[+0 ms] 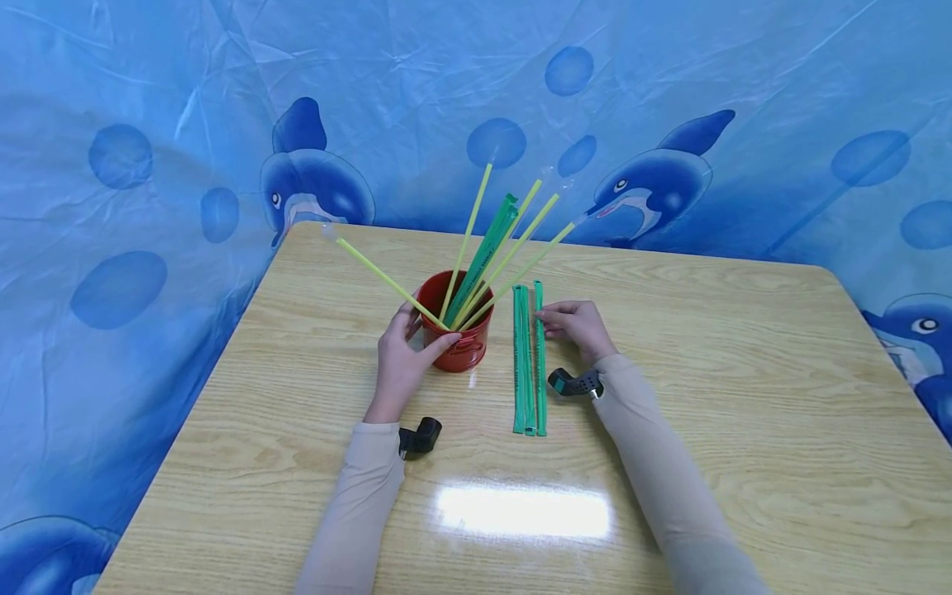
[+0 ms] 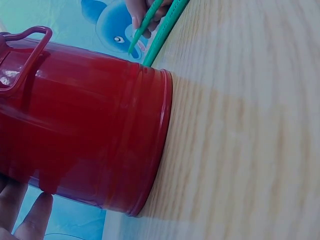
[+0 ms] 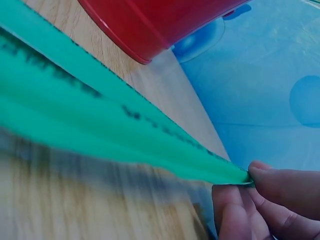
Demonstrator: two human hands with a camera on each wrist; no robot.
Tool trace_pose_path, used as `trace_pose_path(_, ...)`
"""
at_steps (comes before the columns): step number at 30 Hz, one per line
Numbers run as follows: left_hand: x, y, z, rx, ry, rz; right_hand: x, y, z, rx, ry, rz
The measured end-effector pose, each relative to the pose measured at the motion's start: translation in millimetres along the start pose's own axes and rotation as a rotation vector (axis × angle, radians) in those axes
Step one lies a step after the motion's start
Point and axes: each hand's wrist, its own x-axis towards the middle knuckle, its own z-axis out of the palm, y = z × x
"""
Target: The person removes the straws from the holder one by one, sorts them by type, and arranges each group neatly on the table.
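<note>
My left hand point(image 1: 400, 359) holds a small red metal bucket point(image 1: 463, 355) around its side, thumb at the near rim and fingers on the far left. Out of the bucket lean several yellow straws point(image 1: 387, 277) in clear wrappers and some green-wrapped straws point(image 1: 487, 248). To the right, my right hand point(image 1: 582, 325) pinches a green-wrapped straw point(image 1: 540, 372) between thumb and fingers near its far end. Beside it, further green-wrapped straws point(image 1: 523, 364) lie side by side on the table. The right wrist view shows the thumb point(image 3: 285, 187) pressing the wrapper's tip.
The bucket and straws stand on a light wood-grain table point(image 1: 297, 372). Behind it hangs a blue sheet point(image 1: 416, 74) printed with dolphins. A bright light reflection point(image 1: 524, 511) lies on the near tabletop. Black wrist cameras point(image 1: 421, 436) sit on both sleeves.
</note>
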Motion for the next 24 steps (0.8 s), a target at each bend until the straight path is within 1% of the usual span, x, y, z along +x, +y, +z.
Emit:
trace_pose_path(8, 0.1, 0.1, -0.3, -0.009, -0.002, -0.006, 0.8, 5.7, 6.0, -0.037, 0.053, -0.052)
trace_pose_path(14, 0.2, -0.8, -0.5, -0.012, 0.001, -0.001, 0.2, 8.4, 9.7, -0.048, 0.088, -0.069)
trace_pose_path(20, 1.0, -2.5, -0.1, -0.006, -0.005, 0.003, 0.0, 9.6, 9.8, -0.075, 0.099, -0.076)
trace_pose_path(24, 1.0, -2.6, -0.3, -0.008, -0.002, 0.009, -0.6, 9.8, 9.6, -0.073, 0.100, -0.080)
